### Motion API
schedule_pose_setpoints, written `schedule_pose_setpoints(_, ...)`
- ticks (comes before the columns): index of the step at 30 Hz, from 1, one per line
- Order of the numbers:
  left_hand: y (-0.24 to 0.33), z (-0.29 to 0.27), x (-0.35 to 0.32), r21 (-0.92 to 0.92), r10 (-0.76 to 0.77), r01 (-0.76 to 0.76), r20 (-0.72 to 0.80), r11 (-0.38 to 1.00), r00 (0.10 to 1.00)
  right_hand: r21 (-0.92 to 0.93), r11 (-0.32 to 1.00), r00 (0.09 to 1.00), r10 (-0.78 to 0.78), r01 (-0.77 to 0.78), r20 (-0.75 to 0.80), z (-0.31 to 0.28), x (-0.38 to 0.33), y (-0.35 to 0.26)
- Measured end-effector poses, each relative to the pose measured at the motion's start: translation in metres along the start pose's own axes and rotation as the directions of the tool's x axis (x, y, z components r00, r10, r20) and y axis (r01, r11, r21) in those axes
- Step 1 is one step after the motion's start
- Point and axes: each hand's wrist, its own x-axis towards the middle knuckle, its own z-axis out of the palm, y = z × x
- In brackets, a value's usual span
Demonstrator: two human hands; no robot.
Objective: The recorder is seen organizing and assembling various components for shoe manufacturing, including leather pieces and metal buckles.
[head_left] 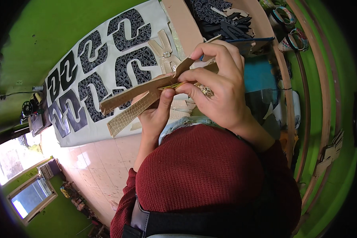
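Wide pale sheet [107,131] spread on the tiled floor [103,166], and it's covered with dark cut-out pieces [93,49] in a cracked grey pattern, laid out in rows. A couple of gold-toned cut pieces [162,45] lie at the sheet's upper edge, close to the hands. Beyond them, a heap of black strips [230,25] sits piled on a wooden bench [186,23]. Off to the far side, rolls of patterned tape [291,39] rest along a curved wooden rail [309,111]. A sewing machine [27,109] stands by the green wall, well apart from everything.

Here's the catch: the person's red knitted sweater [202,170] fills the lower middle and blocks whatever lies beneath the wrists.

Now the hands. The left hand [156,115] is closed round a long cross-shaped tan strap piece [135,101] with a scaly texture, thumb pressed up against its underside, holding it raised above the sheet. The right hand [216,85] comes over the top, fingers curled tight, forefinger and thumb pinching the strap's upper end where a thin yellowish edge shows. Something sparkly peeks out just under that palm; I can't tell what it is.
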Motion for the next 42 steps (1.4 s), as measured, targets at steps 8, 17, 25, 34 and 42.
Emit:
schedule_pose_setpoints(8,-0.003,-0.011,-0.005,-0.009,-0.063,0.065,0.106,0.998,0.992,0.046,0.998,0.982,0.025,-0.034,0.189,-0.010,0.004,0.006)
schedule_pose_setpoints(17,-0.006,-0.015,0.003,0.036,0.031,-0.039,0.217,0.999,0.976,0.091,0.995,0.972,0.023,-0.046,0.234,0.000,-0.004,0.008)
schedule_pose_setpoints(25,-0.007,-0.011,0.002,0.058,0.062,-0.070,0.130,0.996,0.990,0.061,0.997,0.998,-0.041,0.038,0.045,0.012,-0.013,0.010)
schedule_pose_setpoints(34,-0.004,-0.014,0.009,0.343,0.238,-0.268,0.126,0.900,0.963,-0.029,0.988,0.987,-0.153,0.151,-0.052,0.015,-0.019,0.013)
schedule_pose_setpoints(42,-0.012,-0.025,0.010,0.218,0.302,-0.333,0.163,0.917,0.939,0.009,0.995,0.994,-0.095,0.095,-0.052,0.021,-0.021,0.009)
